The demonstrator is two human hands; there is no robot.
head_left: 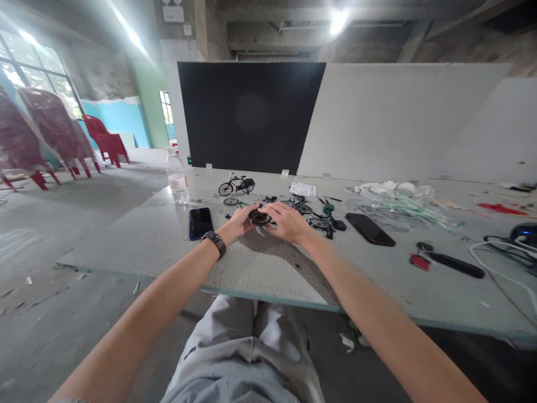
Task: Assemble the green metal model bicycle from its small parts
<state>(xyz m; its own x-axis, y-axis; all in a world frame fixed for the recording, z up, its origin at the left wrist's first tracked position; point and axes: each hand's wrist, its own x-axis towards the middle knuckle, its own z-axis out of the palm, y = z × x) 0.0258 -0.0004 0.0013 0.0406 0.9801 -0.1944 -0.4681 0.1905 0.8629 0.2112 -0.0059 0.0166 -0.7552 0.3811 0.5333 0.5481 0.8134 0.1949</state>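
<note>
Just above the table, a small black spoked wheel (260, 217) of a model bicycle is held between my hands. My left hand (240, 222) pinches its left side, with a dark band on the wrist. My right hand (287, 221) bends over its right side, fingers closed on it; the fingertips are partly hidden. Beyond my hands stands an assembled model bicycle (237, 185), black and upright. Another small wheel (230, 201) lies in front of it. Right of my right hand are more loose bicycle parts (321, 223), black and green.
A phone (200, 224) lies left of my hands, another phone (370, 229) to the right. A water bottle (178, 178) stands at the back left. Toward the right are clear plastic bags (413, 204), a black-handled tool (457, 265) and a white cable (499, 274). A black panel (251, 117) rises behind.
</note>
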